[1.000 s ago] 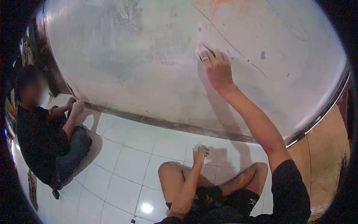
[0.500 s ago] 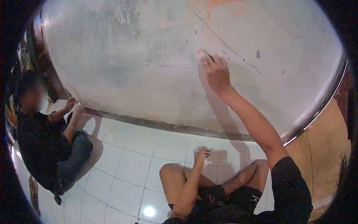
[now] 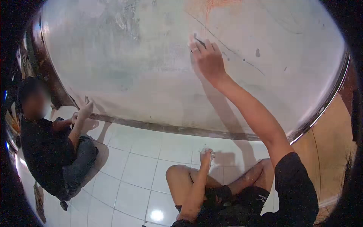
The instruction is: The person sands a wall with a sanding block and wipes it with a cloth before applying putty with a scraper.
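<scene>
My right hand [image 3: 208,62] reaches up to the large pale panel [image 3: 162,87], its fingers closed on a thin dark tool [image 3: 200,41] near the panel's surface. Below and left of an orange-red patch [image 3: 215,4], the hand casts a shadow on the panel. A long dark line [image 3: 227,46] runs down to the right just beside it. My left hand [image 3: 207,156] hangs above the white tiles in front of my crossed legs, with its fingers curled; whether it holds something cannot be made out.
At the left a person [image 3: 45,151] in dark clothes sits on the white tiled floor [image 3: 132,174], a hand [image 3: 86,109] with a small tool at the panel's lower edge. A dark rim [image 3: 166,128] borders the panel. Brown flooring [image 3: 325,140] lies at the right.
My right hand has moved up and left over the panel with the dark tool. My left hand's fingers have turned slightly. The other person's hand has risen onto the panel.
</scene>
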The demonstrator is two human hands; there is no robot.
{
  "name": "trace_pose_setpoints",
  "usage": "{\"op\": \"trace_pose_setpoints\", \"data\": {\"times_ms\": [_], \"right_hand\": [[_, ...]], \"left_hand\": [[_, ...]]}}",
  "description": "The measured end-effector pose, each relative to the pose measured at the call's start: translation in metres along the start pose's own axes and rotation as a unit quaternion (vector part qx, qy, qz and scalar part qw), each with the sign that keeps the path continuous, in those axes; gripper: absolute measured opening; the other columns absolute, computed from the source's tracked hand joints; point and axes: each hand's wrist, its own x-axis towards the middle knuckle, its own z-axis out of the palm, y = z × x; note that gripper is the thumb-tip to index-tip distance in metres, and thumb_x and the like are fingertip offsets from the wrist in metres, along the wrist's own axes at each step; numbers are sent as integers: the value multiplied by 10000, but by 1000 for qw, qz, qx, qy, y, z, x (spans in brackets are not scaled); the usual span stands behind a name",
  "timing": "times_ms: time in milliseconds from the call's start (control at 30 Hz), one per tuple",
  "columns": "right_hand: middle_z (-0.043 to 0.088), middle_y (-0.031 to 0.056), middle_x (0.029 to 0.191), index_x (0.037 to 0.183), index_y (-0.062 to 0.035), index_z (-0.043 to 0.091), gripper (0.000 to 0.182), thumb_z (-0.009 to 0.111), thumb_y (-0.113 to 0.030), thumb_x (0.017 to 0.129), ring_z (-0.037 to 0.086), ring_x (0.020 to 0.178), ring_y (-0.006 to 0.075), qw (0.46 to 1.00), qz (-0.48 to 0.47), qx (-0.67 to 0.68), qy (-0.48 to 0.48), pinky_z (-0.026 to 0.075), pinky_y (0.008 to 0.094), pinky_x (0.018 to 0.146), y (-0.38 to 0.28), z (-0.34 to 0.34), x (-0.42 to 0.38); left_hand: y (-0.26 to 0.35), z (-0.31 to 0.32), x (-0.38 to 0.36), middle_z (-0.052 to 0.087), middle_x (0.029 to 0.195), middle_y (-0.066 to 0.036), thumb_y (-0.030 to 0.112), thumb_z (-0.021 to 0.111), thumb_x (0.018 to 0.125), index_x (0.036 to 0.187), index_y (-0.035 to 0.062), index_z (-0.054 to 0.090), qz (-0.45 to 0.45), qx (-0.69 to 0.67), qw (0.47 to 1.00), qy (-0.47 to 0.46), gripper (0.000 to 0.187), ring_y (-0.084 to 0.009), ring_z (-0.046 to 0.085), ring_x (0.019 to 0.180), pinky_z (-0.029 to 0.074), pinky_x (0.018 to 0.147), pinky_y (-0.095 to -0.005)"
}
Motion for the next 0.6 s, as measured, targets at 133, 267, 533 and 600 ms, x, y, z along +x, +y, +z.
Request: {"op": "trace_pose_setpoints", "data": {"times_ms": [133,267,533,600], "right_hand": [[631,42,1061,997,-76,617,230,560,-102,776,585,870,207,998,-36,-48,-1,479,337,707,2,2,-14],[623,32,928,1214,-77,543,448,573,-105,768,556,882,191,992,-49,-114,27,469,309,708,28,4,50],[631,29,960,1179,-81,560,413,576,-101,767,575,855,187,981,-184,-54,18,479,298,724,40,-4,28],[631,29,981,1164,-79,569,390,576,-102,774,578,848,179,972,-232,-33,21,481,299,728,50,1,27]], "left_hand": [[13,8,-6,635,731,-94,155,546,851,909,29,582,2,-21,1000,11,143,-160,571,536,429,502,-272],[44,23,-29,640,733,-94,183,545,859,912,25,582,6,43,998,42,171,-154,570,535,426,495,-274],[25,9,-10,648,794,-86,263,538,880,992,37,572,14,44,999,-11,254,-159,588,608,443,535,-277],[17,4,1,655,889,-68,387,509,921,1040,74,589,17,81,996,-18,343,-174,615,745,470,625,-293]]}}
